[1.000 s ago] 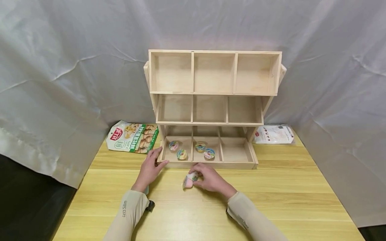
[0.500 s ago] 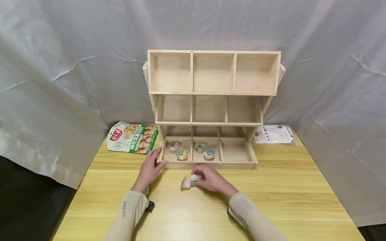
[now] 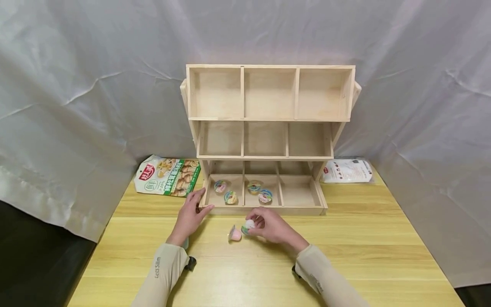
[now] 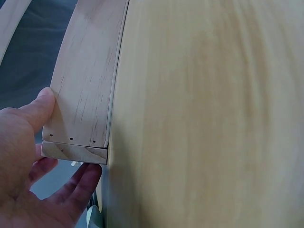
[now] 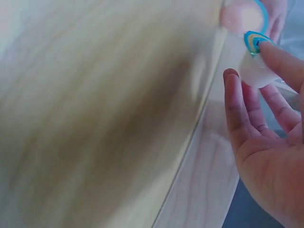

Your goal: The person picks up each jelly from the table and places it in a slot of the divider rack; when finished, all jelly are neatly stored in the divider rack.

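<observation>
My right hand (image 3: 273,225) pinches a white jelly cup (image 3: 250,225) between thumb and fingers, just in front of the wooden display rack (image 3: 264,210). In the right wrist view the cup (image 5: 256,71) shows a blue-edged lid under a fingertip. Beside it on the table, a pink jelly cup (image 3: 235,234) lies on its side. My left hand (image 3: 190,217) holds the rack's front left corner, its thumb on the front board (image 4: 85,80) and its fingers round the side. In the bottom tier, jelly cups (image 3: 231,197) lie two in the left compartment and two in the middle one.
A green and white snack bag (image 3: 168,175) lies left of the rack, a white bag (image 3: 347,171) right of it. Two further tiers of compartments (image 3: 270,94) rise above the bottom one. Grey curtain (image 3: 76,106) hangs behind and at both sides of the wooden table (image 3: 364,256).
My right hand has drawn the white jelly cup slightly away from the pink one, which now lies apart from it, a little to the left. My left hand stays at the corner.
</observation>
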A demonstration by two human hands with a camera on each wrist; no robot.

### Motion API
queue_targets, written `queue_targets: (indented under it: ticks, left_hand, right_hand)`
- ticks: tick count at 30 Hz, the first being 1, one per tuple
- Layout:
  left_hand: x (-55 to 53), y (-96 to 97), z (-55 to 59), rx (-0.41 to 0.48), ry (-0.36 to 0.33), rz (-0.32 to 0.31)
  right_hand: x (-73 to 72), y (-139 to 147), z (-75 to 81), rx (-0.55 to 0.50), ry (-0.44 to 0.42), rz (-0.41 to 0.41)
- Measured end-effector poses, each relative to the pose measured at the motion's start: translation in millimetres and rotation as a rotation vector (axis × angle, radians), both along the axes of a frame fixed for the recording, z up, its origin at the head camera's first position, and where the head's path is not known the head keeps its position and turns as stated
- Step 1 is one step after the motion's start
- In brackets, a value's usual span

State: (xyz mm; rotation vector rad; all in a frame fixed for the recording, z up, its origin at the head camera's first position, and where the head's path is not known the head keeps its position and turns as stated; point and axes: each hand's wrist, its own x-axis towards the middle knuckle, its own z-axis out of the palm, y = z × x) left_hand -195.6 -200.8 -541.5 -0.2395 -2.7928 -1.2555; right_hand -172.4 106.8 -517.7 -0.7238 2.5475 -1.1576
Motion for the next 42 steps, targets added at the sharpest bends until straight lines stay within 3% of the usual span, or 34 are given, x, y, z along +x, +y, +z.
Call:
queue_targets:
  ticks: [6,15,27,33,42]
  left_hand:
    - [0.9,-0.4,-0.5,-0.005,0.0,-0.001]
    - [1.2,-1.0,-2.0,-0.011,0.001,0.003]
    - [0.4,-0.7,-1.9,-0.004,-0.006,0.005]
    - [0.2,-0.2,-0.8,-0.001,-0.009,0.003]
    - [-0.4,-0.6,0.0,0.006,-0.002,-0.004]
  right_hand:
    - [2.8,5.9,9.5,-0.135,-0.041,-0.027]
    - [-0.2,9.9,12.5,-0.264,-0.009,-0.097]
    - [-2.9,15.7,17.7,-0.302,0.008,-0.188]
    - [-4.6,18.3,18.3,-0.426,-0.047,-0.17]
    - [-7.0,20.0,19.1,-0.496,-0.153,-0.163]
